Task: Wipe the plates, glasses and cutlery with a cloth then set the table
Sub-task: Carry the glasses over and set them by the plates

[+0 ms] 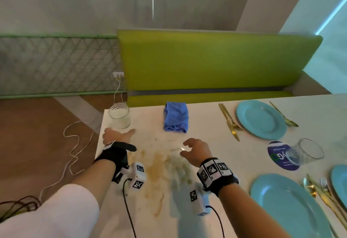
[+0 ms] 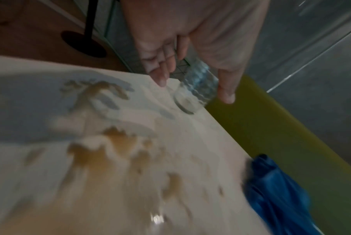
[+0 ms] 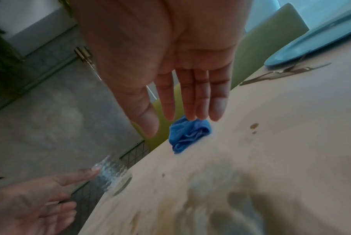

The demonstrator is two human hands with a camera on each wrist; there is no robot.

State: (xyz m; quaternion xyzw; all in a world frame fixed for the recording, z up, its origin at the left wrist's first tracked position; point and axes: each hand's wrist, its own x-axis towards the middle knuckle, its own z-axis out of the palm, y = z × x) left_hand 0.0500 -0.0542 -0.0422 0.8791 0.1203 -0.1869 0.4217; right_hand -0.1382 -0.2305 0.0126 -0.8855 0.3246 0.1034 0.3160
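A clear textured glass [image 1: 119, 116] [image 2: 198, 84] [image 3: 110, 174] stands at the far left corner of the white table [image 1: 154, 209]. My left hand [image 1: 117, 135] [image 2: 190, 79] hovers just short of it, fingers spread, holding nothing. A crumpled blue cloth [image 1: 176, 117] [image 2: 275, 190] [image 3: 189, 133] lies near the far edge. My right hand [image 1: 195, 150] [image 3: 190, 103] is empty over the table's middle, fingers straight, short of the cloth. Turquoise plates [image 1: 261, 119] [image 1: 289, 207], gold cutlery [image 1: 230, 122] and a second glass [image 1: 307, 151] sit to the right.
Brownish stains [image 1: 155, 170] mark the table in front of me. A green bench [image 1: 212, 63] runs behind the far edge. A blue round coaster [image 1: 279, 156] lies under the second glass. White cable [image 1: 75, 147] trails on the floor to the left.
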